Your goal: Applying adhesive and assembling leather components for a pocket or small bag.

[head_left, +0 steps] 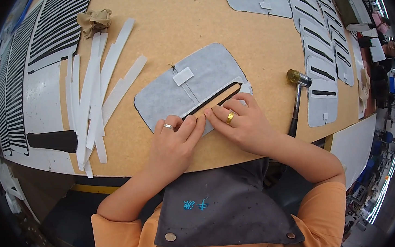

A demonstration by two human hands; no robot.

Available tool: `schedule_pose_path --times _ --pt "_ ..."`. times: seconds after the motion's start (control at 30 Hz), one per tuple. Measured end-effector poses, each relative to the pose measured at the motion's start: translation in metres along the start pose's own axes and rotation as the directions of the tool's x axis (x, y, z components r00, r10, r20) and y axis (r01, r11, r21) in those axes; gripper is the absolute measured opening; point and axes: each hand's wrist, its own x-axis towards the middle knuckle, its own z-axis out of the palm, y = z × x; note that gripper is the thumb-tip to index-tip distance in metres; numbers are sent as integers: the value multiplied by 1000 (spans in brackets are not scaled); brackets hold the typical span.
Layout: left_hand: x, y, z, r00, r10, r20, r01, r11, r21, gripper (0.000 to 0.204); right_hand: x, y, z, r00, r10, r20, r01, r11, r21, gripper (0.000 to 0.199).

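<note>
A grey fabric panel with rounded corners and dark edges lies tilted on the tan table before me. It bears a small white rectangular patch and a long slot bordered by black edging; tan shows through the slot. My left hand, with a silver ring, presses its pinched fingertips on the slot's near edge. Close beside it, my right hand, with a gold ring, pinches the same edge, thumb near the left fingers. The fingers cover part of the panel's near side.
Right of the panel lies a mallet. Similar grey panels overlap in rows at the far right. White strips, a crumpled brown piece, a black piece and black-striped sheets are on the left.
</note>
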Motion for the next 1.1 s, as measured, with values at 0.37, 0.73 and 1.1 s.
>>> schedule_pose_path --times 0.37,0.73,1.1 --pt "2 -4 5 997 -55 -58 48 992 -118 48 -1 2 1 982 185 -48 -172 967 190 35" --pt "3 -1 0 1000 -16 18 15 998 63 45 -13 11 -16 988 153 -18 -154 976 -152 29" --pt "-16 3 -7 965 -253 -66 231 943 -239 30 8 -16 7 969 242 -51 -202 893 403 33"
